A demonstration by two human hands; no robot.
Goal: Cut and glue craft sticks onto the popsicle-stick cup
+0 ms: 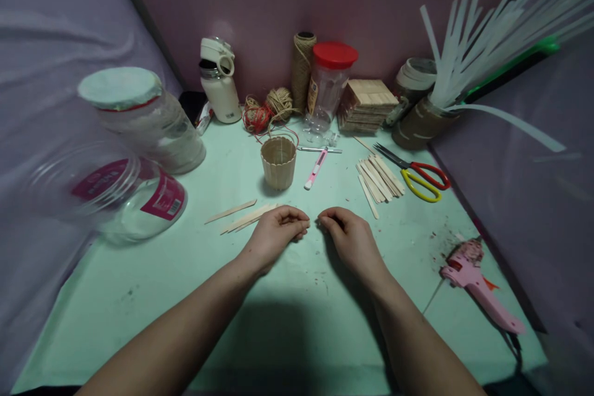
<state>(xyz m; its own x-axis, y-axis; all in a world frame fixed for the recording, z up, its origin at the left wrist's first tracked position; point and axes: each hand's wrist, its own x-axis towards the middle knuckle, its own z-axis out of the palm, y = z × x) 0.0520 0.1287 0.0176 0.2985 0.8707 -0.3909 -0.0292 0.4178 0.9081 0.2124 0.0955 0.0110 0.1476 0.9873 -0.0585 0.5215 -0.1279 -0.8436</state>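
My left hand (277, 233) and my right hand (349, 236) rest on the pale green table (288, 309), curled, their fingertips almost meeting at the middle. Both seem to pinch the ends of one small light stick between them, mostly hidden by the fingers. Just left of my left hand lie a few loose wooden sticks (241, 216). Beyond the hands stands a small cup built of wooden sticks (278, 163), with a pink craft knife (315, 169) beside it.
Two clear jars (139, 154) lie at the left. Along the back wall stand a white flask (219, 79), twine spools (301, 65), a red-lidded jar (330, 83) and stacked sticks (367, 105). Loose sticks (378, 178), scissors (417, 176) and a pink glue gun (477, 284) lie right.
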